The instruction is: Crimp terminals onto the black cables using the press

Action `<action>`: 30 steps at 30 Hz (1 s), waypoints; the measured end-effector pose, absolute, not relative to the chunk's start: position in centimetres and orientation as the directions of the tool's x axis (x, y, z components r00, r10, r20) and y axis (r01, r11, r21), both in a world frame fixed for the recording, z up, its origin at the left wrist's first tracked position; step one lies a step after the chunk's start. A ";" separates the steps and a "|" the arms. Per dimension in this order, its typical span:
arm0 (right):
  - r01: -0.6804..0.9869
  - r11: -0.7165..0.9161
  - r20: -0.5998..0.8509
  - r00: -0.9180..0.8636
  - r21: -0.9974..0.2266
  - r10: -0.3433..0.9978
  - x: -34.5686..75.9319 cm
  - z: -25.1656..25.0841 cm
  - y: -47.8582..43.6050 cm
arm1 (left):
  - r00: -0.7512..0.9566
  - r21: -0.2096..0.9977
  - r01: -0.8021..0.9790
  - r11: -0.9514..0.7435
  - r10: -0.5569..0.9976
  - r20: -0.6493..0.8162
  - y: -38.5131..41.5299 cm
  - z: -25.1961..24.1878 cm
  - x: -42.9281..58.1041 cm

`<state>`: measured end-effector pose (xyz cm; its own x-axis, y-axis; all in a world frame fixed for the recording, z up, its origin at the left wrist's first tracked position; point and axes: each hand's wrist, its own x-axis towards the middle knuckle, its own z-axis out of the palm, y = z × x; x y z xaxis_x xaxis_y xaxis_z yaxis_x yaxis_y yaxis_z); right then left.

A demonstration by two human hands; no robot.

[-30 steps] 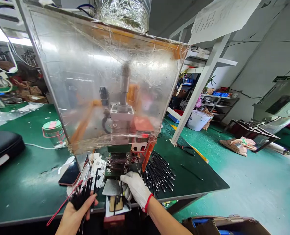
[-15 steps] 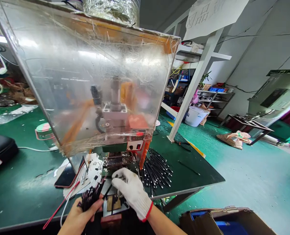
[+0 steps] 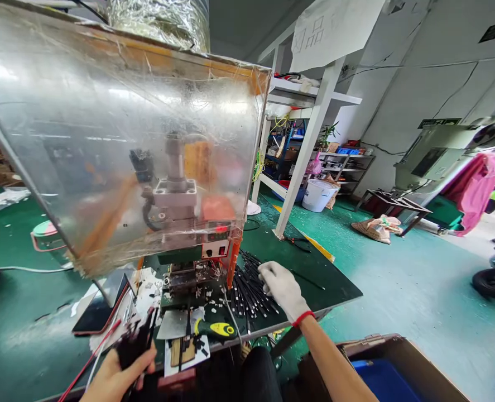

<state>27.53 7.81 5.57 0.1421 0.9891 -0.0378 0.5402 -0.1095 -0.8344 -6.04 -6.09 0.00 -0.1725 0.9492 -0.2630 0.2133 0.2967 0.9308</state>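
My bare left hand (image 3: 125, 365) is closed around a bundle of thin black cables (image 3: 136, 340) at the lower left, their ends pointing up. My right hand (image 3: 283, 287), in a white knit glove with a red cuff, is over the right edge of a fanned pile of black cables (image 3: 247, 293) with light tips. Its fingers are curled together; whatever they hold, if anything, is hidden. Between my hands lies a screwdriver (image 3: 216, 329) with a green and yellow handle, beside a small plate (image 3: 203, 357) bearing black pieces. Behind it stands a press (image 3: 176, 204) with a dark lower fixture (image 3: 184, 279).
A clear taped guard (image 3: 83, 167) encloses the press. A phone (image 3: 100, 312) and a red cord (image 3: 90, 360) lie on the left of the green table (image 3: 314, 279). An open cardboard box (image 3: 414, 363) stands at lower right. A white post (image 3: 301, 167) rises behind the table.
My right hand has moved right, from the space before the press to the cable pile, uncovering the screwdriver. My left hand still grips the bundle, slightly lower and farther left in view. The camera has turned right.
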 end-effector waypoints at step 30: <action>0.270 -0.351 -0.435 -0.386 -0.896 0.813 13.7 1.7 3.1 | -0.304 0.955 0.039 0.293 0.914 -0.268 -6.6 0.9 -7.2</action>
<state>13.66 3.07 1.68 -0.3858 0.8134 -0.4353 0.2703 -0.3515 -0.8963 -7.24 -6.59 0.86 -0.3038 0.9141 -0.2684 0.0391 0.2934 0.9552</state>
